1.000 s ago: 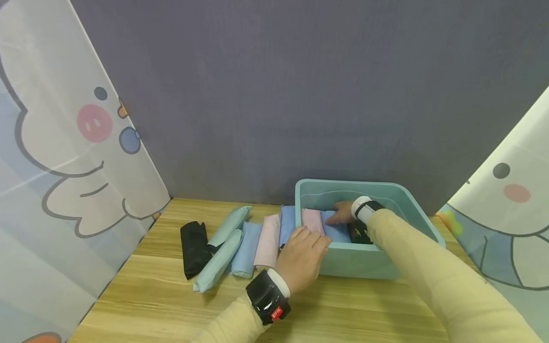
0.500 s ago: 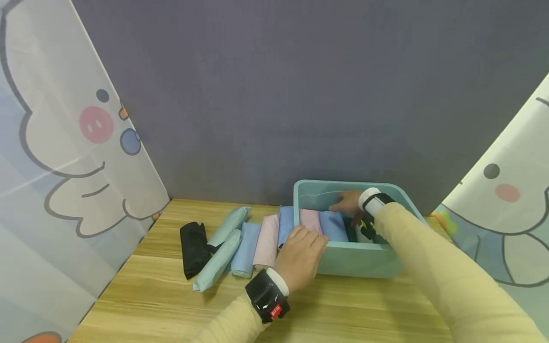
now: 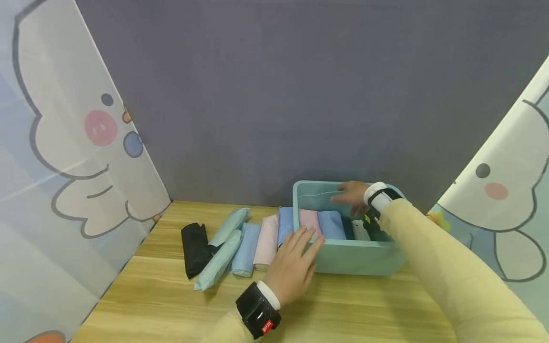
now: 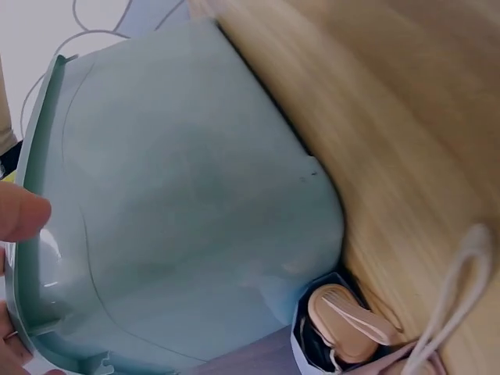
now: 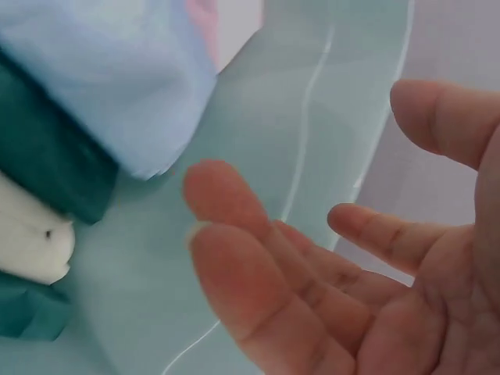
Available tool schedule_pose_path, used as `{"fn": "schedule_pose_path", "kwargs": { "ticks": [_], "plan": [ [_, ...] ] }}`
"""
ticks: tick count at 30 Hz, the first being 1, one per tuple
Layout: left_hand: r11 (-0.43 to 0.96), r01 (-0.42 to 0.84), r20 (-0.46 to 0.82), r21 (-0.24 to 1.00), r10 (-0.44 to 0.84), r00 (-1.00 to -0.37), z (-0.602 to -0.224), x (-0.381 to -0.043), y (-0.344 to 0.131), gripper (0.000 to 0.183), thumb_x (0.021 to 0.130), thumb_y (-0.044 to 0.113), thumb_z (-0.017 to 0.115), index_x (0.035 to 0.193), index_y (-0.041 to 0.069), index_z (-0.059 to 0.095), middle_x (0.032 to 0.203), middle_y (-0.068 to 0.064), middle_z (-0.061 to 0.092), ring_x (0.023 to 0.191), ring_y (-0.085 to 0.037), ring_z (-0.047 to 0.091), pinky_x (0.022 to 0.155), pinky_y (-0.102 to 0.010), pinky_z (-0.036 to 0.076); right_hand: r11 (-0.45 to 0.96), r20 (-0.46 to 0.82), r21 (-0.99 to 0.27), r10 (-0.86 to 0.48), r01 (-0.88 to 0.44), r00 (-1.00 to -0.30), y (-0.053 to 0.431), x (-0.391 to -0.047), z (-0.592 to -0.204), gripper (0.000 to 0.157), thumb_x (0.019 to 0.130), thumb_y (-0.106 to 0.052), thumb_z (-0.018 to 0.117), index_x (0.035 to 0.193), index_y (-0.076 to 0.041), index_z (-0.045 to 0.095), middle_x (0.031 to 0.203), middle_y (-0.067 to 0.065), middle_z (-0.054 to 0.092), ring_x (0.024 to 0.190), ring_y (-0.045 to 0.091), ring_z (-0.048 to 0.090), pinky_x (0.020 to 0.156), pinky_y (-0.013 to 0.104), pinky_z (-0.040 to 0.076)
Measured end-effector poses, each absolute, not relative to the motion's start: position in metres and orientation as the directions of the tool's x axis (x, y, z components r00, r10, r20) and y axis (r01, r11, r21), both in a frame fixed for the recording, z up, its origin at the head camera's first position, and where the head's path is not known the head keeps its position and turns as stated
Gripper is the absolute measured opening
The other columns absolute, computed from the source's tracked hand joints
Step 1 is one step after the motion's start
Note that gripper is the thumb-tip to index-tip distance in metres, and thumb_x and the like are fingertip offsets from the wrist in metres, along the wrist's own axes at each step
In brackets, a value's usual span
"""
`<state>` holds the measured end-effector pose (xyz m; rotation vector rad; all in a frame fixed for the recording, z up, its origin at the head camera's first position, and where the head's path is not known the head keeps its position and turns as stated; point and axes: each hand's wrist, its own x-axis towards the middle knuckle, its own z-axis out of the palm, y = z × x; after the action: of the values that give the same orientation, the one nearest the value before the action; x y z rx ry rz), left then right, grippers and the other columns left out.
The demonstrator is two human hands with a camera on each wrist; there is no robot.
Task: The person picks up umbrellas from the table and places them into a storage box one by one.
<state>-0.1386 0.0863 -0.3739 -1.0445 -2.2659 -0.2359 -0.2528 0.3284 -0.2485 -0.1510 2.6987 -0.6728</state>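
Note:
My left hand (image 3: 292, 264) is at the near left corner of a teal plastic bin (image 3: 356, 259), fingers spread and fairly straight. In the left wrist view its thumb (image 4: 23, 212) is beside the bin's rim. My right hand (image 3: 352, 194) is over the bin's far inside, fingers relaxed and holding nothing. Inside the bin are a pink folded umbrella (image 3: 310, 221) and a blue folded umbrella (image 3: 332, 226). To their right lie a dark green bundle (image 5: 55, 141) and a white one (image 5: 27, 230), with black things partly hidden under my right wrist.
Left of the bin on the wooden table lie a black folded umbrella (image 3: 195, 250), two pale green ones (image 3: 220, 261), a blue one (image 3: 246, 250), a pink one (image 3: 267, 240) and another blue one (image 3: 285, 224). A grey wall (image 3: 274, 105) stands behind.
My right hand has come up off the blue umbrella and back within the bin, exposing the white bundle. My left hand has loosened at the rim, its fingers spreading and shifting slightly left.

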Motion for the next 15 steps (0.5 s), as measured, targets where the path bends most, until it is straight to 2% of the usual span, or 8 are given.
{"fn": "schedule_pose_path", "kwargs": {
  "ticks": [4,8,12,15],
  "plan": [
    [0.679,0.729,0.589,-0.083,0.624,-0.514,-0.378,-0.134,0.085,0.074,0.086,0.027,0.067,0.150,0.015,0.032,0.156,-0.010,0.024,0.146,-0.025,0.012,0.112,-0.046,0.026,0.861,-0.224,-0.493,-0.267,-0.127,-0.937,0.321,-0.251,-0.240,0.068,0.097,-0.040,0.054,0.145,0.003,0.033,0.137,0.031,0.045,0.080,0.026,0.069,0.063,0.038,0.057],
    [0.691,0.719,0.602,-0.068,0.603,-0.523,-0.379,-0.131,0.085,0.075,0.086,0.027,0.068,0.150,0.015,0.032,0.157,-0.009,0.022,0.146,-0.023,0.008,0.112,-0.045,0.025,0.839,-0.077,-0.458,-0.367,-0.294,-0.927,0.301,-0.249,-0.232,0.058,0.097,-0.035,0.055,0.141,0.001,0.042,0.131,0.026,0.053,0.084,0.024,0.069,0.069,0.037,0.056],
    [0.681,0.732,0.631,-0.022,0.578,-0.518,-0.382,-0.127,0.086,0.071,0.087,0.025,0.066,0.149,0.013,0.035,0.157,-0.009,0.021,0.145,-0.026,0.015,0.113,-0.044,0.024,0.828,0.039,-0.379,-0.432,-0.413,-0.901,0.279,-0.246,-0.227,0.052,0.096,-0.036,0.057,0.136,-0.003,0.051,0.125,0.019,0.059,0.098,0.028,0.066,0.082,0.042,0.054],
    [0.641,0.768,0.694,0.024,0.542,-0.474,-0.386,-0.124,0.079,0.058,0.085,0.019,0.064,0.139,0.008,0.047,0.153,-0.014,0.029,0.139,-0.033,0.030,0.112,-0.044,0.028,0.816,0.086,-0.339,-0.470,-0.469,-0.879,0.265,-0.245,-0.226,0.049,0.095,-0.037,0.058,0.133,-0.006,0.055,0.122,0.015,0.062,0.107,0.032,0.062,0.087,0.047,0.050]
  ]
}}
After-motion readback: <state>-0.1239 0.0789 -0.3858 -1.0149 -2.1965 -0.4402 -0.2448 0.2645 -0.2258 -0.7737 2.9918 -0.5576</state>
